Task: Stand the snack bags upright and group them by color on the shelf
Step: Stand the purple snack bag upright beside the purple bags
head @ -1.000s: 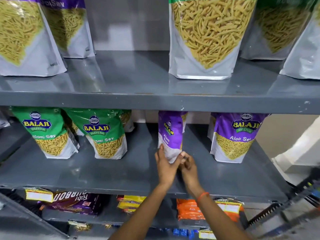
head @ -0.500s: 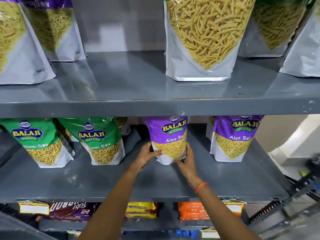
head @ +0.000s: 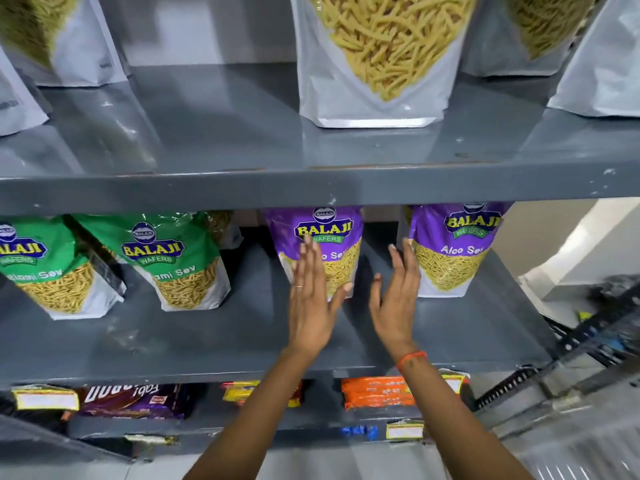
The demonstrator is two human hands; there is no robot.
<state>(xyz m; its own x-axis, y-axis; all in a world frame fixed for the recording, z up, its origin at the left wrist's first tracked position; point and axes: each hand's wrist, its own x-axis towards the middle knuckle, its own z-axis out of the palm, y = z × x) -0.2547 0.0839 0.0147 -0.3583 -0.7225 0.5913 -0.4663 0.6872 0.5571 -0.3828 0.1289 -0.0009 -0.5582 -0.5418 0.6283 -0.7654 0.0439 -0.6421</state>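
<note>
On the middle grey shelf (head: 173, 344) a purple Aloo Sev bag (head: 332, 237) stands upright, facing me. My left hand (head: 310, 299) is flat and open in front of its lower left part. My right hand (head: 394, 299) is open too, just right of that bag and apart from it. A second purple bag (head: 453, 247) stands upright to the right. Two green bags (head: 173, 261) (head: 45, 268) stand at the left, both leaning slightly.
The upper shelf (head: 311, 181) carries large white pouches of sev, one in the centre (head: 377, 60) and others at both sides. Below, packets in purple (head: 135, 400), yellow and orange (head: 374, 393) lie flat. A metal rack (head: 571, 358) is at the right.
The purple bag was turned from edge-on to face forward and stood up. Both hands have let go of it and now hold open, drawn back a little.
</note>
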